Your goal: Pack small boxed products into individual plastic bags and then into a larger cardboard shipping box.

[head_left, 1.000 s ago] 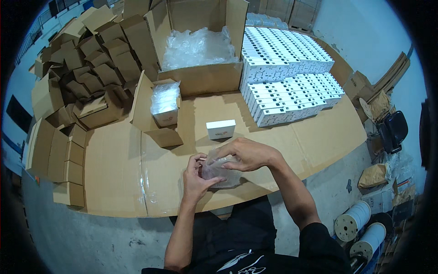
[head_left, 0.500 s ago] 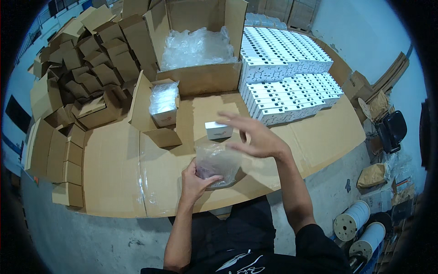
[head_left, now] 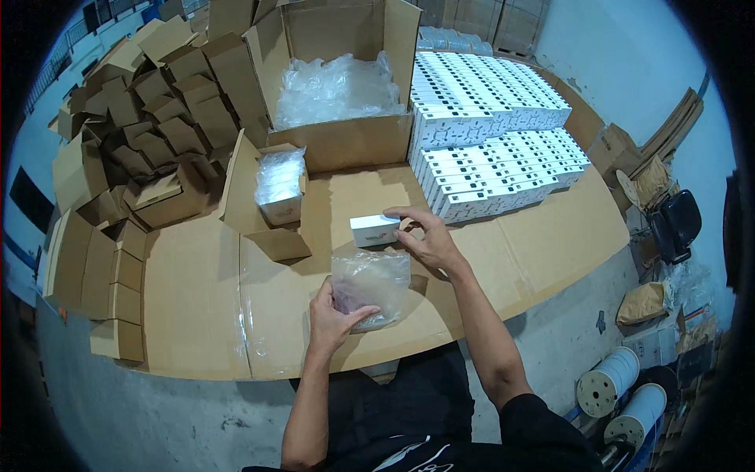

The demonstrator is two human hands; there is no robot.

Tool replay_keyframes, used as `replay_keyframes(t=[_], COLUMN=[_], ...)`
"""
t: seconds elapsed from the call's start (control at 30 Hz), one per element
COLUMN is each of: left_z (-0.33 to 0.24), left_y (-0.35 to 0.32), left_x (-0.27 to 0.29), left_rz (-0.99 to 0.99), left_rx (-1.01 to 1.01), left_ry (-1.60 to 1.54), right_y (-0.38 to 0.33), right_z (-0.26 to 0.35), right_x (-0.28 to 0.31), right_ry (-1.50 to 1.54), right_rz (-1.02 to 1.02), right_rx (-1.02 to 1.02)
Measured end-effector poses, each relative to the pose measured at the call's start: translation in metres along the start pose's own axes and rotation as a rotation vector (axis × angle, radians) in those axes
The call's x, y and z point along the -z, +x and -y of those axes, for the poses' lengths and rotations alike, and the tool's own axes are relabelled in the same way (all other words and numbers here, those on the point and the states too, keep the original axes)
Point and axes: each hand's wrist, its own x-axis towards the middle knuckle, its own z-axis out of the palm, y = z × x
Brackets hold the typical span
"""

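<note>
A clear plastic bag (head_left: pixel 371 283) is gripped at its left side by my left hand (head_left: pixel 332 318), thumb in front and fingers mostly hidden behind. Just beyond the bag, a small white box (head_left: pixel 373 232) stands on the cardboard-covered table. My right hand (head_left: pixel 425 242) pinches the right end of this box between thumb and fingers. To the left of it, an open brown carton (head_left: pixel 279 245) holds several white boxes wrapped in clear plastic (head_left: pixel 280 185).
Behind stands a large carton (head_left: pixel 346 141) of clear plastic bags (head_left: pixel 338 90). Stacked white boxes (head_left: pixel 495 169) fill the table's back right. Open brown cartons (head_left: pixel 169 118) are piled at the left. Cable spools (head_left: pixel 609 381) lie on the floor at right.
My right hand has come down and closed on the right end of the small white box. My left hand keeps hold of the plastic bag, shifted slightly left.
</note>
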Motion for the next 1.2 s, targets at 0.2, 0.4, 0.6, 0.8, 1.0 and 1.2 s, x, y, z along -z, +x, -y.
replay_keyframes(t=[0.2, 0.4, 0.6, 0.8, 1.0, 1.2], left_z=[0.003, 0.008, 0.002, -0.001, 0.004, 0.003], left_y=[0.0, 0.001, 0.001, 0.001, 0.0, 0.0], left_x=[0.0, 0.0, 0.001, -0.001, 0.002, 0.002], left_rz=[0.0, 0.001, -0.003, -0.008, -0.012, -0.003], left_rx=[-0.009, -0.02, -0.01, -0.003, -0.005, 0.023], left_ry=[-0.006, 0.017, 0.01, -0.027, 0.011, 0.022], right_y=[-0.003, -0.003, -0.009, -0.011, -0.016, -0.015], right_z=[-0.003, -0.011, 0.008, 0.006, 0.006, 0.0], right_x=[-0.005, -0.006, -0.009, -0.004, 0.004, 0.009], right_ry=[-0.004, 0.47, 0.759, 0.68, 0.626, 0.529], right_rz=[-0.053, -0.283, -0.241, -0.148, -0.093, -0.031], right_rx=[0.039, -0.016, -0.066, -0.052, -0.042, 0.016])
